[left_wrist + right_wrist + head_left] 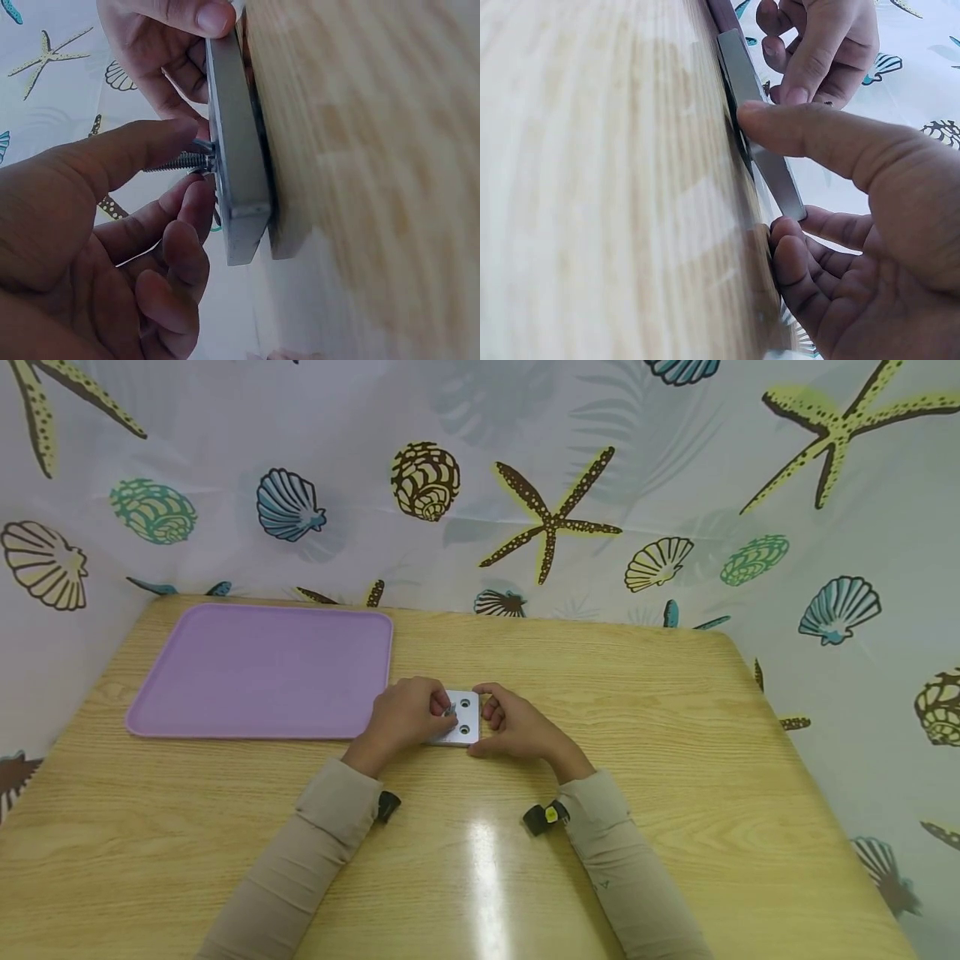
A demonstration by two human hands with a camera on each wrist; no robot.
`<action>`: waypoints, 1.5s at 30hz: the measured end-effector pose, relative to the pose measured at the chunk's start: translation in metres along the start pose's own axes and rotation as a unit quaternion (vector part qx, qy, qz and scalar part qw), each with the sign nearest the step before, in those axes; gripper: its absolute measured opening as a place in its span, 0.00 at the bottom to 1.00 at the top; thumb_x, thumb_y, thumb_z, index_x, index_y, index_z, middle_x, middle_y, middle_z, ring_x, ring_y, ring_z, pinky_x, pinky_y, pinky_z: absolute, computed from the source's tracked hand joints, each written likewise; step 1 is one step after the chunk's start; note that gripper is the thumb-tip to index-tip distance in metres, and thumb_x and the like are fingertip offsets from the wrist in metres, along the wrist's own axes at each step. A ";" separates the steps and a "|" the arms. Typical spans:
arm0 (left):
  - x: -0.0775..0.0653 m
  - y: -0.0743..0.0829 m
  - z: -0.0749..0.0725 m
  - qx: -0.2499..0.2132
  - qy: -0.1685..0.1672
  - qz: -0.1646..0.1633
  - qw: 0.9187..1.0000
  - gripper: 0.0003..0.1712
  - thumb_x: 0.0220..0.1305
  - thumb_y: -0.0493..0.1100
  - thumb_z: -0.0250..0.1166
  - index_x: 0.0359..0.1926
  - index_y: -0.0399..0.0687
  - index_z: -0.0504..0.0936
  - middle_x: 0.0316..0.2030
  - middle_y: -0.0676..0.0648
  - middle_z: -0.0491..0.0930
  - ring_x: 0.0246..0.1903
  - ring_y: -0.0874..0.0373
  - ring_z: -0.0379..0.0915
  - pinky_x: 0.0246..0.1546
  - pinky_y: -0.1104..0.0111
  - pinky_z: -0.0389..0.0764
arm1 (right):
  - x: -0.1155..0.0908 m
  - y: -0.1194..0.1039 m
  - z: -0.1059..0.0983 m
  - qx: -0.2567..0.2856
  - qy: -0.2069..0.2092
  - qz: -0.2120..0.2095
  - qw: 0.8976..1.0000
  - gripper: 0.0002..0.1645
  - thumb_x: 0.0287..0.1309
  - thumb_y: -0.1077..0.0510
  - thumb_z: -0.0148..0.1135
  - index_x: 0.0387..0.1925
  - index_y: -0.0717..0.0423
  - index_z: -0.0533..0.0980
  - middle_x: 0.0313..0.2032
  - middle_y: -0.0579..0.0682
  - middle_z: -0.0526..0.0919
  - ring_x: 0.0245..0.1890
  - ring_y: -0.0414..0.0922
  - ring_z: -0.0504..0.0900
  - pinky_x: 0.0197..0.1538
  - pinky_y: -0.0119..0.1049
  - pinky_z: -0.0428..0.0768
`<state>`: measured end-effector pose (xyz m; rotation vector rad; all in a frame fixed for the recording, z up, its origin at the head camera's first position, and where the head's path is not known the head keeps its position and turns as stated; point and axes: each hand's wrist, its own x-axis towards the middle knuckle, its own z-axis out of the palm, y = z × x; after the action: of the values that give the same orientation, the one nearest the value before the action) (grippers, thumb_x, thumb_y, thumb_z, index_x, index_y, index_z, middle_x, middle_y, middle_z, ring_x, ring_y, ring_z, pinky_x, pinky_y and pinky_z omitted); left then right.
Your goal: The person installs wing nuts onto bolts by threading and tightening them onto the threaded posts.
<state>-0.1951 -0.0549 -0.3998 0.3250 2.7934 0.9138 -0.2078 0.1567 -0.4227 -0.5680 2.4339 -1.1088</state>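
Note:
A flat silver metal plate (472, 718) with round holes lies on the wooden table. A threaded bolt (182, 161) sticks out of its upper face, with a small metal piece like a wing nut (205, 145) at its base. My left hand (405, 714) pinches this piece between thumb and fingers; the fingertips partly cover it. From the other side, my right hand (521, 727) grips the plate's edges, thumb on the near edge and a finger at the far corner. In the right wrist view, the right thumb (780, 127) presses the plate's side.
A purple tray (262, 672) lies on the table, just left of the plate and close to my left hand. Behind the wooden table (600, 677) hangs a white curtain (345, 552) printed with shells and starfish. Both wrists carry small black straps.

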 end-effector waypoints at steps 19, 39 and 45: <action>0.002 0.001 -0.001 0.016 0.029 -0.027 0.999 0.07 0.59 0.43 0.68 0.26 0.52 0.80 0.23 0.52 0.78 0.26 0.57 0.72 0.26 0.66 0.67 | 0.000 0.000 0.000 -0.005 -0.003 0.001 1.000 0.52 0.46 0.58 0.80 0.70 0.54 0.62 0.45 0.52 0.73 0.40 0.44 0.70 0.46 0.35 0.73; -0.001 0.004 0.000 0.072 0.043 -0.039 0.996 0.22 0.56 0.62 0.72 0.19 0.52 0.86 0.21 0.53 0.84 0.22 0.59 0.71 0.21 0.67 0.67 | 0.000 -0.001 -0.001 -0.002 -0.010 -0.007 1.000 0.51 0.47 0.57 0.79 0.70 0.54 0.62 0.44 0.53 0.72 0.39 0.45 0.69 0.46 0.35 0.72; -0.002 0.008 0.001 0.089 0.041 -0.043 0.994 0.23 0.55 0.64 0.72 0.21 0.50 0.86 0.24 0.51 0.84 0.23 0.58 0.74 0.21 0.66 0.70 | 0.000 0.001 -0.001 -0.008 -0.010 -0.014 1.000 0.51 0.46 0.57 0.80 0.70 0.55 0.62 0.44 0.52 0.72 0.39 0.44 0.69 0.45 0.33 0.72</action>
<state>-0.1920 -0.0490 -0.3957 0.1930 2.9450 0.6766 -0.2086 0.1579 -0.4235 -0.6160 2.4267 -1.0910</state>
